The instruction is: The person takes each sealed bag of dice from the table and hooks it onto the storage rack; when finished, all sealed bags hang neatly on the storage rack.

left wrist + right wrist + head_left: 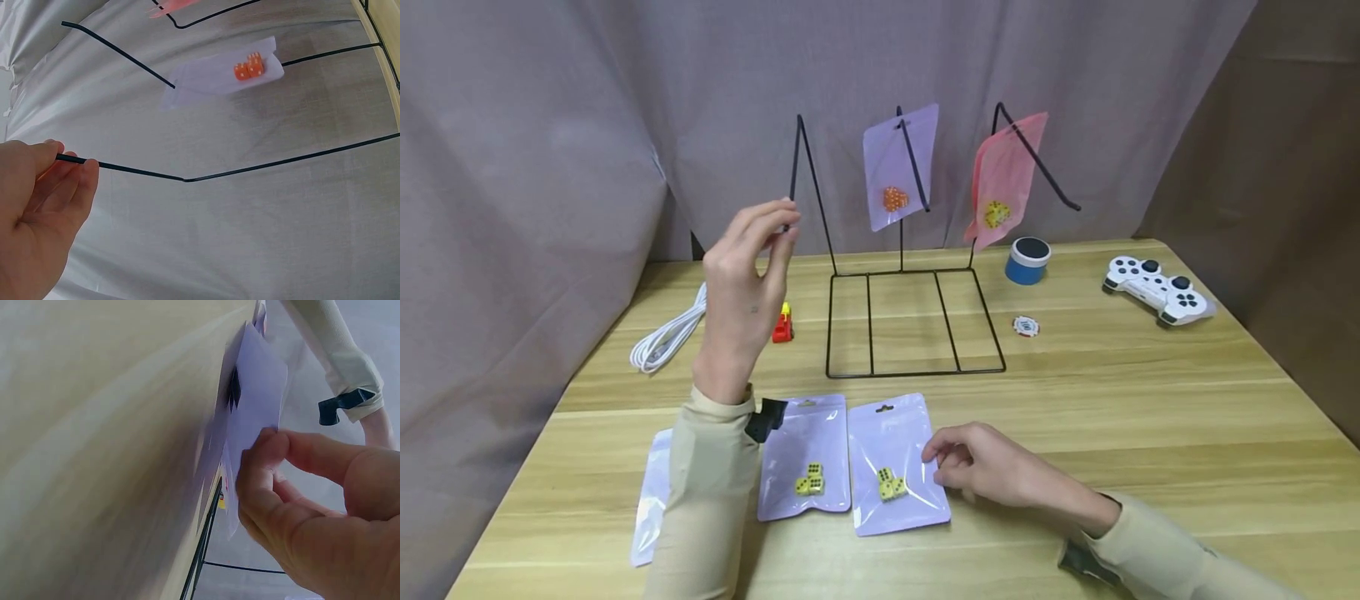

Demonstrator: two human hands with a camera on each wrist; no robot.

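Observation:
My left hand (pixel 784 223) is raised and pinches the tip of the left hook of a black wire rack (pixel 910 321). The left wrist view shows thumb and finger of that hand (pixel 78 161) closed on the wire end of the rack (pixel 250 167). My right hand (pixel 934 460) lies on the table and pinches the right edge of a purple bag (pixel 895 467) holding yellow dice. In the right wrist view this hand (pixel 265 450) has the bag's (pixel 256 394) edge lifted between thumb and fingers.
A purple bag of orange dice (pixel 898 167) and a pink bag of yellow dice (pixel 1003 179) hang on the other hooks. Another purple bag (pixel 805 454) lies flat. White cable (pixel 666 337), red toy (pixel 783 325), blue can (pixel 1027 260), chip (pixel 1026 326), controller (pixel 1157 289).

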